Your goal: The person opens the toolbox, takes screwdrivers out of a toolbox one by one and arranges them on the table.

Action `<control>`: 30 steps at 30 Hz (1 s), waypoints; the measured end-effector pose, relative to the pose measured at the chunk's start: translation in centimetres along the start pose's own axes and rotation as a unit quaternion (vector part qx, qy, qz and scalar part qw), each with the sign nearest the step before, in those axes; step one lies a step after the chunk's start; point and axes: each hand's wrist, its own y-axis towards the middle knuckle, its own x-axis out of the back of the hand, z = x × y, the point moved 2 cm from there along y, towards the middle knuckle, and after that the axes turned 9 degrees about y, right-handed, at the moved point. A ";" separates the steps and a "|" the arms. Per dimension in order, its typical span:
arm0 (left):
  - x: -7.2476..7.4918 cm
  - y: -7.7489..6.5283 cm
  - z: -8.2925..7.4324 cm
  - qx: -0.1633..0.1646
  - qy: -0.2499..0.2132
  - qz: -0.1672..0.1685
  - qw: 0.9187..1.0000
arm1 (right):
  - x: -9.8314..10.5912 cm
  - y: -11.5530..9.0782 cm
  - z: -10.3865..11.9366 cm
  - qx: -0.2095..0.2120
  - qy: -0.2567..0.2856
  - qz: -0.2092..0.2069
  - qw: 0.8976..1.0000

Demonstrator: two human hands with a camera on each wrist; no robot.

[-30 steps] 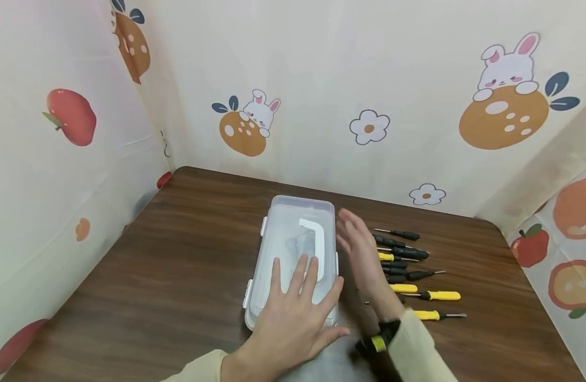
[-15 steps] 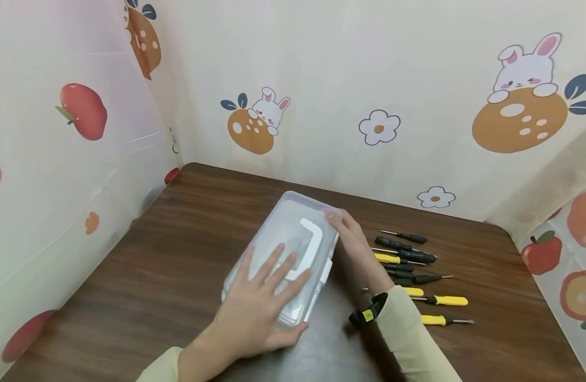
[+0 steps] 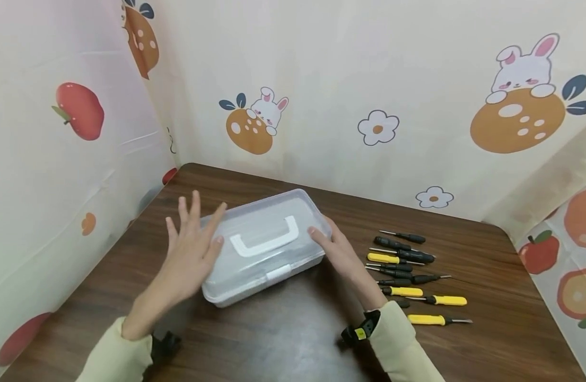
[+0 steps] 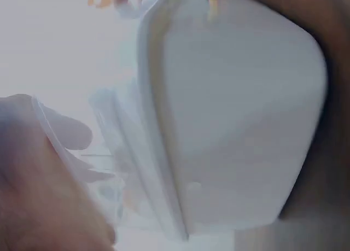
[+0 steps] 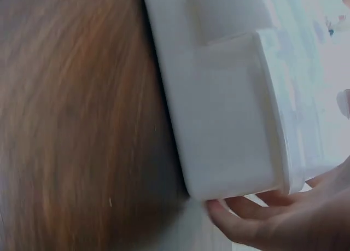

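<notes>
A plastic storage box [image 3: 254, 265] with a see-through lid lies at a slant on the table, its white handle [image 3: 269, 245] folded flat and a white latch [image 3: 278, 273] on the near side. At its left end my left hand [image 3: 190, 257] has its fingers spread straight over the lid's corner; whether it touches is unclear. My right hand [image 3: 342, 254] grips the right end, thumb on the lid. In the right wrist view, fingers [image 5: 235, 221] bend around the box's end wall. The left wrist view is blurred and shows the box's pale end wall [image 4: 235, 109].
Right of the box lie several screwdrivers with black or yellow handles; a yellow one [image 3: 426, 319] is nearest the front. The brown wooden table [image 3: 293, 339] meets a patterned cloth [image 3: 316, 106] at the back and sides.
The box has turned clockwise from lengthwise to nearly crosswise. My left hand has shifted left to its left end. My right hand has gone from beside the box to gripping its end.
</notes>
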 end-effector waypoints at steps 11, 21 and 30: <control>2.7 7.2 7.3 0.120 -0.127 0.123 0.977 | -5.7 1.2 1.6 0.025 0.032 -0.008 0.999; 3.9 10.8 12.5 0.166 -0.216 0.110 0.956 | -11.0 5.1 3.0 0.023 0.047 -0.050 0.997; 5.7 12.3 18.5 0.232 -0.220 0.132 0.938 | -16.0 7.6 4.3 0.015 0.067 -0.064 0.996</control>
